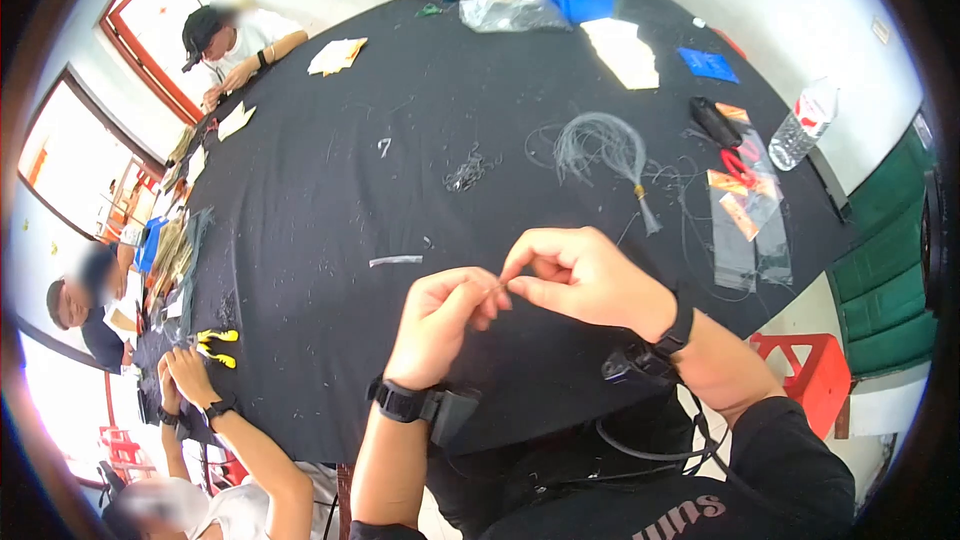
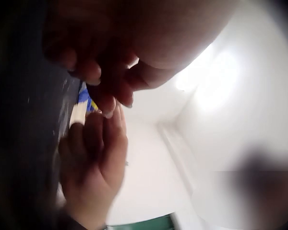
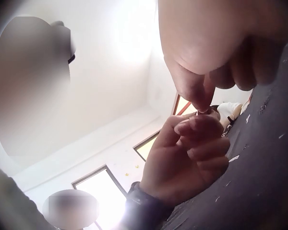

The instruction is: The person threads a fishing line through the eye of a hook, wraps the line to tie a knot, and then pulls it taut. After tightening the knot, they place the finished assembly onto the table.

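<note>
My left hand [image 1: 437, 325] and my right hand [image 1: 595, 278] meet fingertip to fingertip above the black-covered table. Thumb and forefinger of each pinch a tiny thin piece, mostly hidden between the fingertips; I cannot tell its kind. In the left wrist view, the right hand [image 2: 93, 163] comes up from below to the left fingertips. The right wrist view has the left hand [image 3: 185, 160] palm side showing, under the right thumb and forefinger. Beyond the hands lie a coiled bundle of thin clear line [image 1: 605, 145] with a yellow tie and a heap of small dark metal pieces [image 1: 470, 172].
A short clear strip [image 1: 396, 261] lies ahead of the left hand. To the right are plastic packets [image 1: 735, 245], red-handled scissors [image 1: 738, 168] and a water bottle [image 1: 803, 125]. Yellow-handled pliers [image 1: 217, 348] lie at left. Other people sit round the table; a red stool [image 1: 815, 370] stands at right.
</note>
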Demonstrator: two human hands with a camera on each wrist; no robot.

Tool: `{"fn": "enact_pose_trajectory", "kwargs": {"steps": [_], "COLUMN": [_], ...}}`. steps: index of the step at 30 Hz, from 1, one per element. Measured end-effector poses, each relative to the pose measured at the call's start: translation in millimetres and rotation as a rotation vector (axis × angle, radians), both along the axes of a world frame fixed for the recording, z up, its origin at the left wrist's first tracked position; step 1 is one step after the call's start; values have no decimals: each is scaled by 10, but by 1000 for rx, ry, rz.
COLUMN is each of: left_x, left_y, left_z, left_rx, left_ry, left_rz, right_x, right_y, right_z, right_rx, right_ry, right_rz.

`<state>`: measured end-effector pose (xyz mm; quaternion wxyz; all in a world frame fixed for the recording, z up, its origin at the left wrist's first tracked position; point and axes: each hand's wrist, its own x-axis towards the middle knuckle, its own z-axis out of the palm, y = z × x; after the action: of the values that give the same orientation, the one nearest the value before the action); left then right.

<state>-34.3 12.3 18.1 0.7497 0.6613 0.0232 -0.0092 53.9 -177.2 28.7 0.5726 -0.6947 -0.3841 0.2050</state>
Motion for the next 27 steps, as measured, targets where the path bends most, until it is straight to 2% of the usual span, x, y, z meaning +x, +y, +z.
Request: {"fn": "enact_pose_trajectory", "kwargs": {"steps": [2, 4, 8, 10, 12, 14, 16, 17, 20, 23, 27], "left_x": [-25, -147, -492, -659, -850, -1002, -1062, -1085, -1098, -1121, -1152], "left_y": [151, 393, 866, 1064, 1312, 1484, 1489, 1511, 1494, 1509, 1371], "left_z": [90, 176, 239, 197, 70, -73, -141, -155, -72, 9, 181], "left_rx": [275, 394, 624, 687, 831, 971, 997, 1049, 1138, 1175, 1235], "left_ry": [-21, 37, 23, 117, 286, 463, 502, 507, 627, 693, 738], "left_rz": [24, 85, 397, 519, 546, 537, 640, 651, 703, 758, 765], "right_x": [32, 45, 62, 91, 117, 220, 369, 406, 716, 921, 1104], "right_y": [-6, -80, -351, -557, -794, -1024, -1196, -1232, -1300, -1193, -1063], "right_z": [-33, -30, 125, 121, 237, 229, 181, 258, 78, -65, -271], "right_rx": [-12, -83, -204, -190, -314, -397, -431, -508, -418, -405, -420], "right_ry": [10, -76, -134, -163, -53, 59, 6, -98, -286, -416, -419], "right_rz": [-12, -1, 36, 32, 10, -72, -240, -352, -510, -606, -608]}}
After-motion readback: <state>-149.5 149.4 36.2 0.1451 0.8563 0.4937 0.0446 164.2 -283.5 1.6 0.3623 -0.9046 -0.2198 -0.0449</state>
